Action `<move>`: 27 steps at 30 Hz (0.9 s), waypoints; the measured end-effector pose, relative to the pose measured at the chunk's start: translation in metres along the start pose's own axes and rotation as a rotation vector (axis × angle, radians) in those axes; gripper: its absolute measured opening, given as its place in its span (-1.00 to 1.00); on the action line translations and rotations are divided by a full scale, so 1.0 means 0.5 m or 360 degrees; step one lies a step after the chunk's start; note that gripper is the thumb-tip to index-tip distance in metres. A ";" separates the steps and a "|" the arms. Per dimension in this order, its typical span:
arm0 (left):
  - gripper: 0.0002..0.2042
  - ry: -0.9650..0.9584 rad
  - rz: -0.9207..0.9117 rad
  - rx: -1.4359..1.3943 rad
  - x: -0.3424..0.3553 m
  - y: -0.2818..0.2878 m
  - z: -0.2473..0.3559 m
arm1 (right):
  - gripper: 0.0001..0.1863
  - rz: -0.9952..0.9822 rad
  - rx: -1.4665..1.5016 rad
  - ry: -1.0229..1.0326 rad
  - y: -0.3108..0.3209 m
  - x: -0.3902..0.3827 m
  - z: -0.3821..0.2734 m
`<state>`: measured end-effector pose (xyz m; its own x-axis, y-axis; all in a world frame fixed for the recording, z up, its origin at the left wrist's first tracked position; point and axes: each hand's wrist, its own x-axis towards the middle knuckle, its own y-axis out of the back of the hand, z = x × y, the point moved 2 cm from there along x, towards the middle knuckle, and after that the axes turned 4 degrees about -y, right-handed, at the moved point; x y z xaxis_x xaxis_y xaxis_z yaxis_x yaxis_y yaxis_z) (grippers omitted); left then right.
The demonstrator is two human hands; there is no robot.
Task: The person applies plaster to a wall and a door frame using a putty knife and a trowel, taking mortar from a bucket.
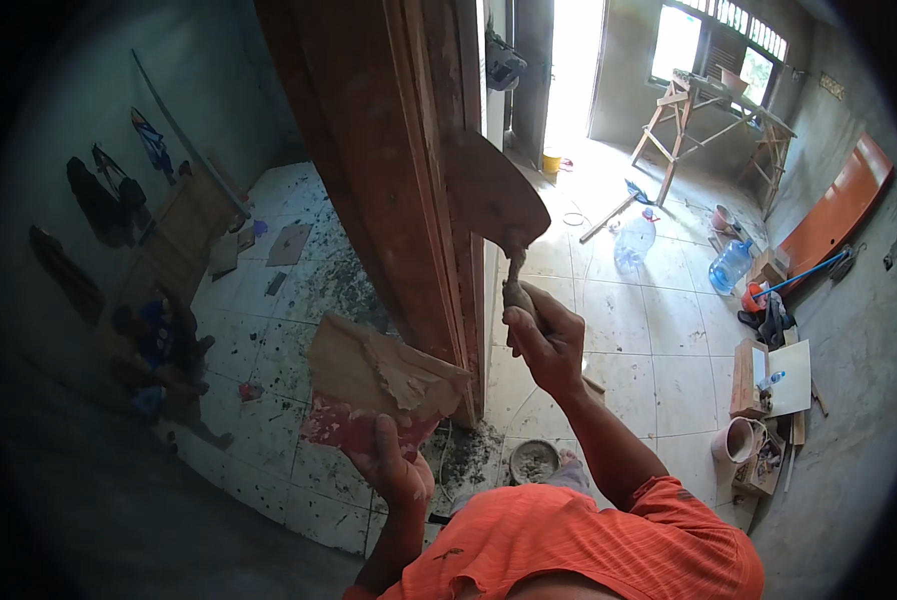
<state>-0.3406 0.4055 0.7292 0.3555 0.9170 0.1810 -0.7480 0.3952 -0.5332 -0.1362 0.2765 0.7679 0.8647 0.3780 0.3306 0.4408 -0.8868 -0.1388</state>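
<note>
My right hand grips the handle of a trowel. Its broad brown-grey blade is raised against, or just in front of, the brown wooden door frame; I cannot tell whether they touch. Grey paste clings to the trowel's neck. Lower and to the left, my left hand holds a plaster board, thumb on top and the other fingers mostly hidden beneath. The board is tan with a paste-smeared red strip along its near side. A lump of wet, greyish plaster lies on its right half.
Near my feet a round basin contains grey mix. Beyond the frame at left, a person sits low by the wall. At right are water jugs, a bucket, an orange panel and a wooden trestle. Dark debris litters the tiles.
</note>
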 end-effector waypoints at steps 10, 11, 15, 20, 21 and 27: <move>-0.50 0.0034 -0.0009 -0.0018 0.001 0.031 0.026 | -0.53 0.0124 -0.0068 0.0072 0.062 -0.058 0.021; -0.52 0.0054 -0.0061 -0.0107 -0.006 0.019 0.028 | -0.54 0.0159 -0.0184 0.0244 0.088 -0.083 0.029; -0.58 0.0175 0.0046 -0.0164 -0.010 -0.035 0.018 | -0.54 -0.0053 -0.1031 0.1084 0.174 -0.127 0.041; -0.62 -0.0046 0.0157 -0.0307 -0.034 -0.097 0.040 | -0.61 -0.0152 -0.1272 0.1424 0.217 -0.140 0.051; -0.64 -0.0095 0.0220 -0.0345 -0.035 -0.106 0.031 | -0.60 -0.0171 -0.1324 0.1452 0.221 -0.127 0.043; -0.73 -0.0113 -0.0378 -0.0326 -0.050 -0.114 0.001 | -0.62 -0.0113 -0.1352 0.1649 0.214 -0.025 -0.020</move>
<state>-0.3069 0.3600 0.7553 0.4611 0.8047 0.3739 -0.5176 0.5862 -0.6232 -0.1022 0.1744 0.7582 0.1000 0.3907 0.9151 -0.1352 -0.9058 0.4016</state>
